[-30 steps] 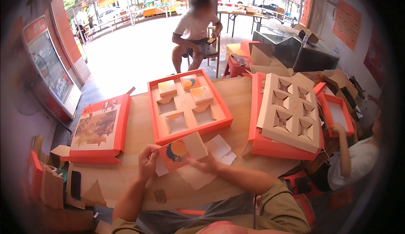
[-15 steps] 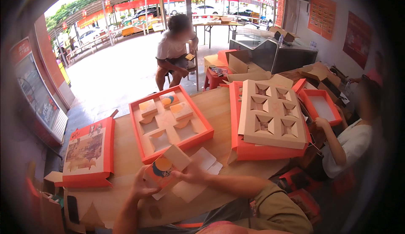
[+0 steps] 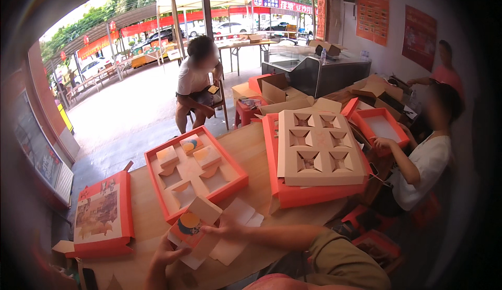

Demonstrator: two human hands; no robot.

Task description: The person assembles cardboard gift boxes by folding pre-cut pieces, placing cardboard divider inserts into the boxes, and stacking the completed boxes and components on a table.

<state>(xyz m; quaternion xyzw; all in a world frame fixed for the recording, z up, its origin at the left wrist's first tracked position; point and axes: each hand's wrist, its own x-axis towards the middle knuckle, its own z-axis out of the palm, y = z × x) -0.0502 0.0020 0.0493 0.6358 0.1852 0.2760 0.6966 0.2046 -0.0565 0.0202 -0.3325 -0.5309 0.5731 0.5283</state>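
Carton, small and printed, sits between the worker's two hands at the near side of the wooden table, just short of the red-rimmed gift box. Its pale end flap stands raised.

Left hand: fingers part-curled, closed round the lower left of the carton, seemingly to steady it from below. Right hand: thumb laid on the printed face, other fingers loosely bent and blurred; whether they grip, I cannot tell. Tilt probably keeps the flap side accessible.

Flat card pieces lie beneath, within easy reach. Three small cartons stand in the gift box's far part; its folded insert presumably keeps them apart.

To the right, a six-cell card insert rests on stacked red boxes, likely to save space. Far left: box with pictured lid, set aside from the hands.
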